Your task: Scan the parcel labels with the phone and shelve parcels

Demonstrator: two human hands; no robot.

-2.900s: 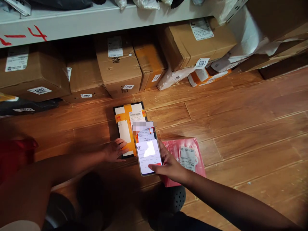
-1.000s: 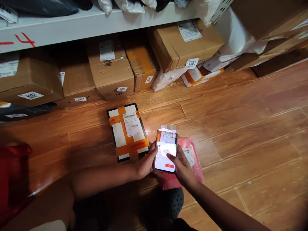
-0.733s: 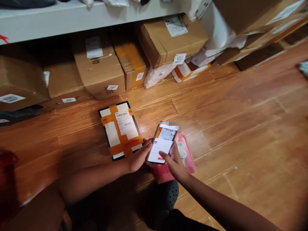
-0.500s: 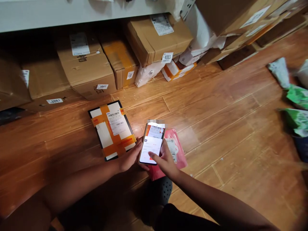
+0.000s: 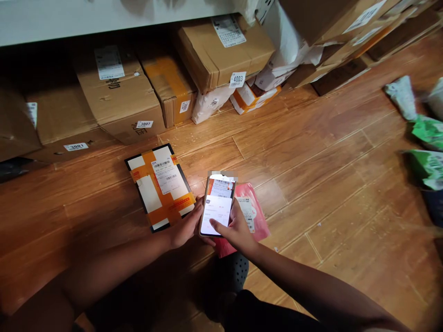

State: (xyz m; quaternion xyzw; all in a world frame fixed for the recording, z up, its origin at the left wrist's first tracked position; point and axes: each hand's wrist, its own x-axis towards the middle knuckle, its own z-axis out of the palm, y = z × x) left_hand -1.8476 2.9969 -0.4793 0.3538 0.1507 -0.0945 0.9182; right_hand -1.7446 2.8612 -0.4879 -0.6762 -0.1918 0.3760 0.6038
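A lit smartphone (image 5: 217, 210) is held between my two hands, its screen facing up at me. My left hand (image 5: 188, 227) grips its left side, with fingertips partly hidden underneath. From the right side, my right hand (image 5: 238, 228) holds the phone with its thumb over the lower part of the screen. Under and behind the phone lies a pink parcel bag (image 5: 258, 221) with a white label, partly covered by the hands. Left of the phone, a flat black-edged package (image 5: 150, 192) with orange tape and a barcode label rests on the wooden floor.
Cardboard boxes with number labels, including 3007 (image 5: 119, 103) and 4003 (image 5: 224, 55), line the floor under a white shelf (image 5: 104, 18). Green and white bags (image 5: 424, 168) lie at the far right. My shoe (image 5: 238, 269) is just below the pink bag.
My right thumb has shifted slightly left on the screen, and the orange-red patch beneath it no longer shows. The view has moved a little; both hands still hold the phone.
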